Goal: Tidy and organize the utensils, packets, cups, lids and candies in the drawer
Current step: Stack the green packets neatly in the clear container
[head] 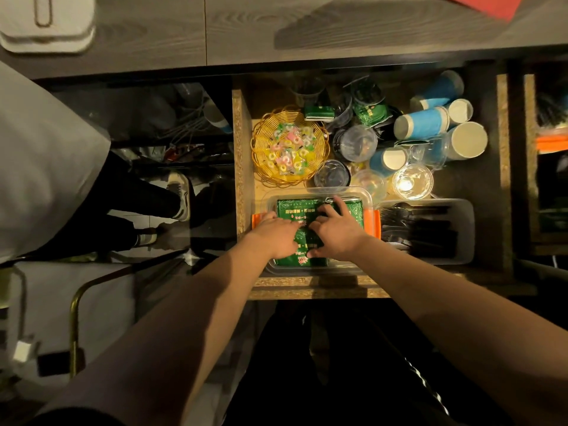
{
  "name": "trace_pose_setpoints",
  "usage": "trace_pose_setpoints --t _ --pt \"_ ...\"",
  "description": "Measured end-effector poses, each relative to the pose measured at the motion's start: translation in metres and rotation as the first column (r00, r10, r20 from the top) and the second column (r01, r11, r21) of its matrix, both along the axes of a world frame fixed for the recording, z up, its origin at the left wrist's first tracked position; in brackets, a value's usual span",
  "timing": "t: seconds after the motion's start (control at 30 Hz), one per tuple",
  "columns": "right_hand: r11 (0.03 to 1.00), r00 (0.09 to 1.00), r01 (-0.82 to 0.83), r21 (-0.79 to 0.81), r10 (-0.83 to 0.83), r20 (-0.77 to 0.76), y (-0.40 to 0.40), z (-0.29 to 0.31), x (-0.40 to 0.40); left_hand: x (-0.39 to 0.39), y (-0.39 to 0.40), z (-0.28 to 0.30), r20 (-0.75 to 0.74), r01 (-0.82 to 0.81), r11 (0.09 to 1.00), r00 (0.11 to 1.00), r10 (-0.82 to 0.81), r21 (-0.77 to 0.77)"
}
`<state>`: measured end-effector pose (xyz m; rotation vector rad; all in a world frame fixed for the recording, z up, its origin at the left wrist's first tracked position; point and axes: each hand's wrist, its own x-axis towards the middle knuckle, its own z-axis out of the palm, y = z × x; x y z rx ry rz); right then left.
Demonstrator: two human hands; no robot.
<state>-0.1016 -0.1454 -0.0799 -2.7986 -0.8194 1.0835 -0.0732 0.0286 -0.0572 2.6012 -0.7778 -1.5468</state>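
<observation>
I have both hands, left (273,233) and right (333,232), fingers spread flat, pressing the green packets (302,210) in the clear tub (367,198) at the drawer (307,290) front.

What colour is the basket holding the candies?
Golden yellow wicker basket, clearest in the head view.

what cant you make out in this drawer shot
Head view only:
- Green packets in the clear tub: both hands, left hand and right hand, cover most; count unclear, print too small to read.
- Black cutlery in the grey tray: too dark to tell types.
- Cups at the back: piled and overlapping, partly in shadow; count unclear.
- Candies in the basket: too small to tell the kind.
</observation>
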Motion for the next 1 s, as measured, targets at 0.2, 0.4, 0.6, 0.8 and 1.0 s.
trace_pose_setpoints --t 0.2,0.4,0.6,0.8,1.0 --pt "0.972 0.983 0.094 0.214 -0.125 0.134 -0.009 0.008 -0.005 -0.003 0.007 0.017 0.042 -0.172 0.974 0.983 0.180 -0.148" --pt "0.842 0.889 0.337 0.422 -0.432 0.151 -0.026 0.029 -0.004 0.002 0.009 0.045 0.077 -0.401 0.856 0.891 0.447 -0.327" --pt "0.742 0.795 0.439 0.506 -0.584 0.167 -0.044 0.048 0.026 0.032 -0.009 0.070 0.048 -0.496 0.738 0.815 0.578 -0.457" --pt "0.712 0.763 0.498 0.495 -0.631 0.140 -0.060 0.041 0.067 0.067 -0.029 0.066 0.016 -0.615 0.620 0.703 0.711 -0.488" --pt "0.637 0.673 0.634 0.439 -0.734 0.092 -0.074 0.021 0.109 0.107 -0.049 0.028 0.142 -0.604 0.604 0.636 0.758 -0.520"
